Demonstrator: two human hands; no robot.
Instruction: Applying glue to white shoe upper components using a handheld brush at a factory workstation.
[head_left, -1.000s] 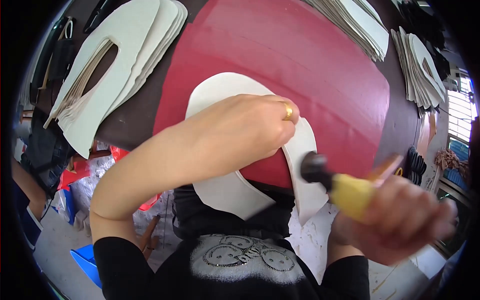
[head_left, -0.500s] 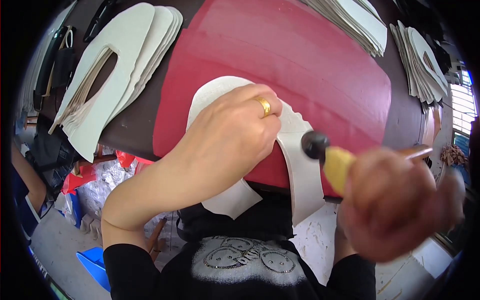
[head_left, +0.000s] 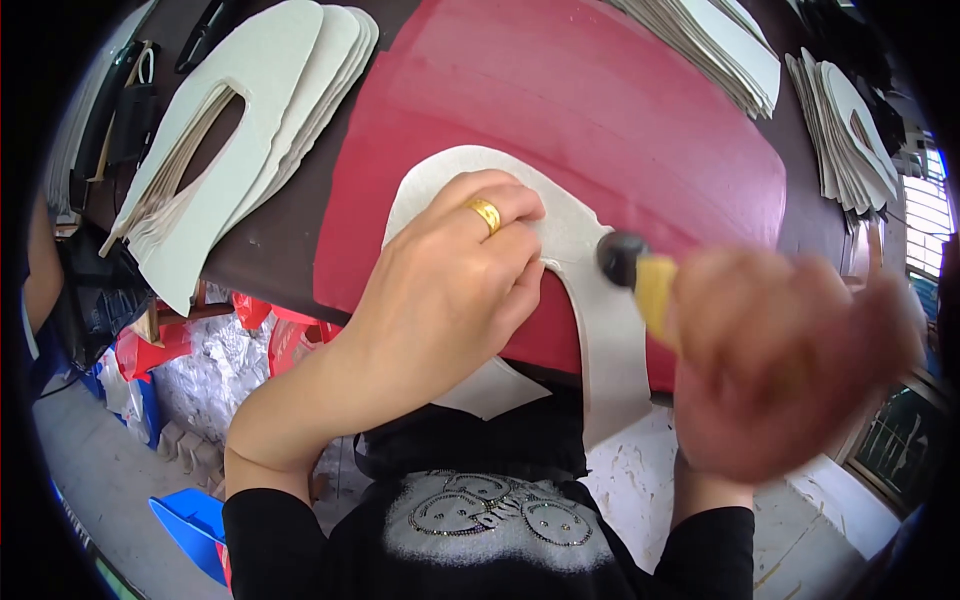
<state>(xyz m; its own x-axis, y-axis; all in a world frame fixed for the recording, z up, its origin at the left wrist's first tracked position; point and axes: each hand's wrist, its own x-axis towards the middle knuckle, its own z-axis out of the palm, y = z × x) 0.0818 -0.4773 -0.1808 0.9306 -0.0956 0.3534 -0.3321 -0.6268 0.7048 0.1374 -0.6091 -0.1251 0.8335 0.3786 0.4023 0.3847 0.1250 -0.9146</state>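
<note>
The left hand [head_left: 455, 262] curls over a white U-shaped piece [head_left: 615, 345], grip unclear; the right hand [head_left: 775, 360] clenches a black-tipped tool [head_left: 622, 259].

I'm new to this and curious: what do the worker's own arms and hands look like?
The left hand wears a wide gold ring; the right hand is blurred, so rings there can't be told. Black sleeves leave both forearms bare.

Curved piece [head_left: 612, 335] shows off-white, mat [head_left: 600, 130] deep red, tool [head_left: 655, 290] black and yellow, ring [head_left: 485, 214] gold, shirt [head_left: 490, 578] black with white smiley print [head_left: 500, 515]
</note>
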